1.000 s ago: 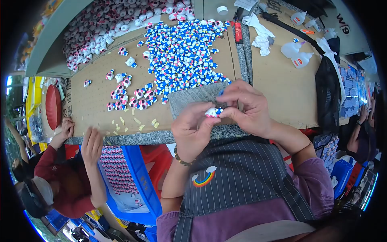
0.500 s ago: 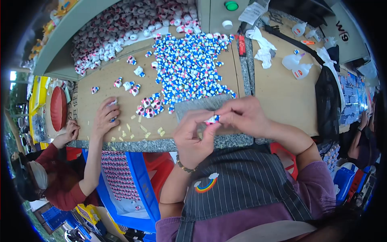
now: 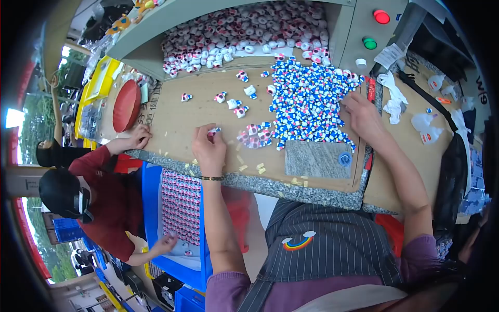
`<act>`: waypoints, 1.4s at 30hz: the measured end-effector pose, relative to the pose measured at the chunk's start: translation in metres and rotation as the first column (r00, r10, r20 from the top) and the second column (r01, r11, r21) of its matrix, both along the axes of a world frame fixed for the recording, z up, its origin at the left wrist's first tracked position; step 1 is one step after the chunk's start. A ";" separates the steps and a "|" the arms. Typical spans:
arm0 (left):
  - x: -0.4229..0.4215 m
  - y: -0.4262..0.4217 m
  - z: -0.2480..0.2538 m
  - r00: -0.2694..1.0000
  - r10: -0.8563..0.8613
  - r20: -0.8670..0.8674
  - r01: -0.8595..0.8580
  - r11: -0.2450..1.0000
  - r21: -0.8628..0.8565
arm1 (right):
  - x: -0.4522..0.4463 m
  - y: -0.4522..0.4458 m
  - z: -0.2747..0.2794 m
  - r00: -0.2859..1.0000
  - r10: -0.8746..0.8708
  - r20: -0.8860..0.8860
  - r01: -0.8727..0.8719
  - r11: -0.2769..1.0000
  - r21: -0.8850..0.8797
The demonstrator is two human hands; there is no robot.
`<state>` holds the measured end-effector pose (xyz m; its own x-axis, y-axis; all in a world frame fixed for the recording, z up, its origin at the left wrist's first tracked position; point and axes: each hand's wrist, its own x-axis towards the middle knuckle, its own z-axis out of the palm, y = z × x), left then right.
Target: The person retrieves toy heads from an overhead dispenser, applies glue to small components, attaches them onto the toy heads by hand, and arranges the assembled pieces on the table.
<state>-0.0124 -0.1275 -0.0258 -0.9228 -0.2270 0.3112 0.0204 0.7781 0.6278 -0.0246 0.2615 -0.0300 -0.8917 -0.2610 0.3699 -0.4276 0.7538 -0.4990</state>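
My left hand (image 3: 209, 153) is closed on a small pink-and-white toy figure (image 3: 213, 132), above the cardboard-covered table left of a cluster of figures in clear film (image 3: 254, 136). At the right edge of a broad pile of small blue-and-white toy pieces (image 3: 309, 101) is my right hand (image 3: 365, 118). Its fingers are curled together at the pile; whatever is between them is hidden. In front of the pile lies a grey stone tile (image 3: 312, 159), with a round blue item (image 3: 344, 158) on its right end. Several loose figures (image 3: 239, 111) lie beyond my left hand.
A shelf recess holds many white-and-pink toy heads (image 3: 244, 31). A red bowl (image 3: 127, 106) stands at left near a co-worker (image 3: 106, 208), whose one hand reaches over a blue crate (image 3: 150, 208) of figures. White bottles (image 3: 427, 127) stand at right.
My hands have moved apart: left to the table's left side with a figure, right to the pile's edge. The co-worker's one hand has gone from the table to the crate. The view has shifted.
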 end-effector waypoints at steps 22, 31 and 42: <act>-0.055 0.106 0.008 0.889 -0.330 -0.318 0.402 0.895 0.194 | 0.089 -0.011 0.036 0.979 0.204 0.030 -0.192 0.955 -0.228; 0.055 0.155 0.006 0.775 -0.543 -0.322 0.234 -0.227 0.945 | 0.093 -0.036 0.042 0.981 0.196 0.005 -0.195 0.980 -0.042; 0.075 0.169 0.006 0.809 -0.552 -0.201 0.163 -0.119 0.979 | 0.090 -0.017 0.036 0.988 0.149 -0.044 -0.155 0.961 -0.230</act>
<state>0.0631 0.0417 -0.0200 -0.9592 0.2800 -0.0383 -0.2116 -0.6217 0.7542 0.0652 0.2446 0.0057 -0.8374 -0.2972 0.4588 -0.5434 0.5434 -0.6398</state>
